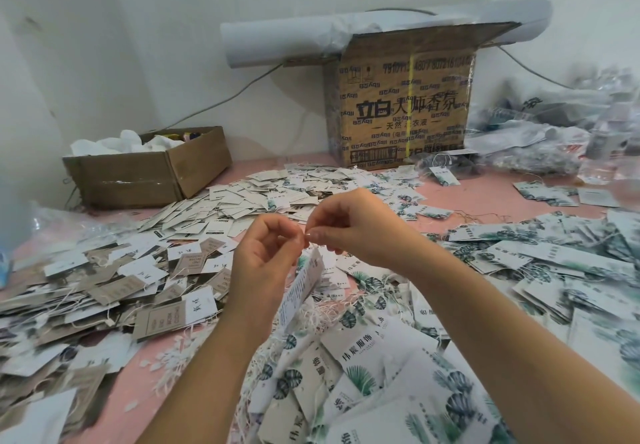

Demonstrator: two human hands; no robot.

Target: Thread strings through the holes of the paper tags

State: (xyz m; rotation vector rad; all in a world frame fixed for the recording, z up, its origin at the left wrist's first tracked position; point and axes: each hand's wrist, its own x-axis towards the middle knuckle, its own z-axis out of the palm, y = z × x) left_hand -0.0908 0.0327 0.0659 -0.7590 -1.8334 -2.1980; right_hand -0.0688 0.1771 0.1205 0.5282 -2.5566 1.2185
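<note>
My left hand (266, 253) and my right hand (349, 229) meet fingertip to fingertip above the table, both with curled fingers. A long white printed paper tag (300, 287) hangs edge-on below the pinch, its top held between my left fingers. My right thumb and forefinger pinch something very thin at the tag's top; the string itself is too fine to make out. A tangle of white strings (311, 315) lies on the table right under the tag. Loose paper tags with leaf prints (374, 350) cover the table near me.
Brown and white tags (162, 281) pile up at the left, leaf-print tags (561, 253) at the right, on a pink tablecloth (166, 367). A low open cardboard box (145, 170) stands back left, a tall printed carton (401, 107) at the back, plastic bags (568, 132) back right.
</note>
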